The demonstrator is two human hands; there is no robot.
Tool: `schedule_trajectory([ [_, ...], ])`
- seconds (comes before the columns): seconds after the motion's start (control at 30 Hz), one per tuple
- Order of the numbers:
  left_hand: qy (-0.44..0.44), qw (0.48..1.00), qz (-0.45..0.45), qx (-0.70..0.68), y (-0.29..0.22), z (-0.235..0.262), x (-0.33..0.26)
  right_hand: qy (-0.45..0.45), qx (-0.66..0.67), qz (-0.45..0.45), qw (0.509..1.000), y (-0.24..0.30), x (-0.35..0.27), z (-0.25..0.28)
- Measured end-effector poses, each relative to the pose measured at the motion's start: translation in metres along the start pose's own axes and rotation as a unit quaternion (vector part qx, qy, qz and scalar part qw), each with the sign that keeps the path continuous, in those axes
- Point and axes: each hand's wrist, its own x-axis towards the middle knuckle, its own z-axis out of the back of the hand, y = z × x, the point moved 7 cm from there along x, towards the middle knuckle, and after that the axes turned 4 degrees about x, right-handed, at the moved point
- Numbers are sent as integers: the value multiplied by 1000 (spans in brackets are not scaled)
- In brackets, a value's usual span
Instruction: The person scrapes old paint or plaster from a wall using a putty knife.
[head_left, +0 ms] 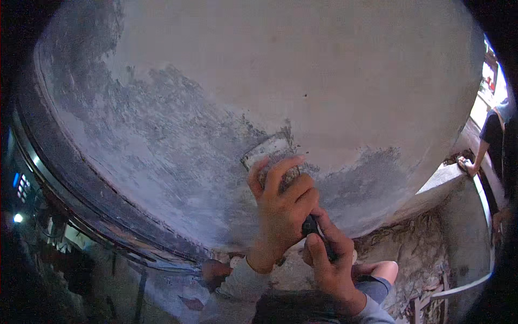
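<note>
A wide scraper point(272, 148) with a flat, pale, smeared blade rests against a large curved surface point(345, 70). My left hand point(283, 208) presses on the blade from above, its fingers spread over it and its palm near the handle. My right hand point(332, 256) is wrapped round the black handle point(310, 225) below. Around the blade the surface is patchy: rough grey areas point(167, 108) lie to the left and below, and a smoother beige coat covers the upper middle and right. Small dark flakes sit by the blade's upper edge.
At the far right a person in a dark top point(491, 132) rests a hand on a ledge. A rough, crumpled brownish surface point(407, 254) and a pale rail point(464, 286) lie at the lower right. A dark rim point(97, 178) edges the curved surface at left, with a bright lamp point(18, 217) beyond.
</note>
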Motion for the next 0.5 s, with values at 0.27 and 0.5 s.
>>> schedule_trajectory([
  [0.27,-36,999,-2,27,5,10,10,-2,7,-53,999,12,9,-8],
  [0.5,10,1000,4,-22,-3,7,1,-31,46,-34,998,8,-14,0],
])
